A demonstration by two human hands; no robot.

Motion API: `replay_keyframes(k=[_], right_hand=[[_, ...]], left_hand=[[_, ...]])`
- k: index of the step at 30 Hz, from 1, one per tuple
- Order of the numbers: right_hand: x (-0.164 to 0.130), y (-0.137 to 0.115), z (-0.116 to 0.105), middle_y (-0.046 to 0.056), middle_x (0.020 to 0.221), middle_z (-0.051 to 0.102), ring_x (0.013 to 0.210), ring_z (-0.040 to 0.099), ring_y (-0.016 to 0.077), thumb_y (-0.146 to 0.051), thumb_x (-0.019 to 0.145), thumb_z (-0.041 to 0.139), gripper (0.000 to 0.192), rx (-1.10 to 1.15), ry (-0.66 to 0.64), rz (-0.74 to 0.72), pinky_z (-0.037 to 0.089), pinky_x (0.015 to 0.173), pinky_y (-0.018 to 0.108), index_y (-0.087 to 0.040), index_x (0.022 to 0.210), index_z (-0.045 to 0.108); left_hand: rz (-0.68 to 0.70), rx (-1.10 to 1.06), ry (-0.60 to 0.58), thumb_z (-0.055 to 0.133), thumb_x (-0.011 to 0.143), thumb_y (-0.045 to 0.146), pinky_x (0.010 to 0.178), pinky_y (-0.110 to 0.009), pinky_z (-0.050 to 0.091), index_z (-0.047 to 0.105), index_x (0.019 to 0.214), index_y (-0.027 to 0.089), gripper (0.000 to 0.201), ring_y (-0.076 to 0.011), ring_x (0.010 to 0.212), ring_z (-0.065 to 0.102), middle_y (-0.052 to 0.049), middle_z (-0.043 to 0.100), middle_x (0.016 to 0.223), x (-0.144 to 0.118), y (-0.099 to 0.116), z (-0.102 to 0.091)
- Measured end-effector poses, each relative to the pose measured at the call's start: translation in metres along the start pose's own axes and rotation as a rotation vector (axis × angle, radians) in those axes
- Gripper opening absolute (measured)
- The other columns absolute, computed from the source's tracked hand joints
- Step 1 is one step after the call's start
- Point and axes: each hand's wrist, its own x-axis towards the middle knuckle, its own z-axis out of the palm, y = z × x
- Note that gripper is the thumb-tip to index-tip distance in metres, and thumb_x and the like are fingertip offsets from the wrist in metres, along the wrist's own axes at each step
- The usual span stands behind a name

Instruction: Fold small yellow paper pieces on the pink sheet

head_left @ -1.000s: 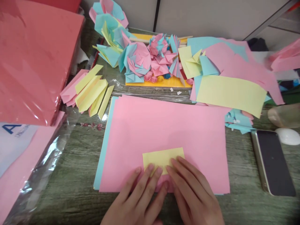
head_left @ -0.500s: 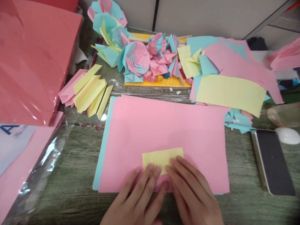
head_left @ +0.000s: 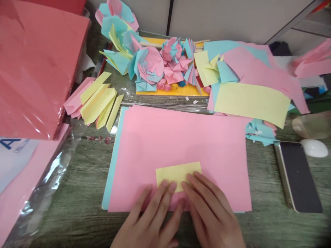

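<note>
Dark green wood-grain tabletop [head_left: 85,179]: spreads around a large pink rectangular paper sheet [head_left: 181,144]
Small pale-yellow rectangular paper slip [head_left: 176,171]: lies on the pink sheet, towards the middle of its near edge, slightly askew
My left hand [head_left: 151,217]: released, fingers extended, two fingertips resting on the slip's near left part
My right hand [head_left: 216,215]: unclenched, fingertips laid on the slip's right half; thumb mostly hidden, so I cannot tell whether it touches paper
Slip's feel: nearly weightless, I judge, easy to bend, crisp enough to keep a crease, apt to skid or tear if tugged
Slip's far corners: best pinched there, I'd say, clear of my fingertips
</note>
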Motion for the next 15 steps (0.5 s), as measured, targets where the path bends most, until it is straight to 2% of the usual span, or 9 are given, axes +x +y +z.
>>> replay_keyframes(k=[4,9,15], right_hand=[[0.0018,-0.0015,0.0005,0.012,0.117,0.057,0.121,0.040,0.0244,-0.007,0.080,0.047,0.031,-0.019,0.004,0.021,0.043,0.094,0.037,-0.006,0.109,0.060],[0.0018,-0.0024,0.0001,0.011,0.117,0.058,0.120,0.040,0.0246,-0.007,0.080,0.046,0.031,-0.036,0.008,0.032,0.041,0.096,0.040,-0.008,0.108,0.061],[0.0008,-0.0048,-0.0003,0.010,0.116,0.059,0.118,0.041,0.0245,-0.009,0.081,0.047,0.030,-0.028,0.028,0.051,0.039,0.096,0.041,-0.009,0.108,0.061]], left_hand=[[-0.105,-0.022,0.022,0.039,0.084,0.058,0.100,-0.046,0.017,0.044,0.126,0.026,0.053,-0.0229,0.132,0.021,-0.004,0.048,0.133,-0.0012,0.0061,0.0018],[-0.111,0.027,0.027,0.037,0.085,0.057,0.093,-0.041,0.026,0.049,0.124,0.022,0.053,-0.0204,0.135,0.012,0.001,0.048,0.133,0.0023,0.0053,-0.0013],[-0.121,0.047,0.026,0.032,0.088,0.056,0.089,-0.040,0.029,0.048,0.125,0.024,0.051,-0.0195,0.131,0.021,0.003,0.051,0.130,0.0054,0.0051,-0.0021]])
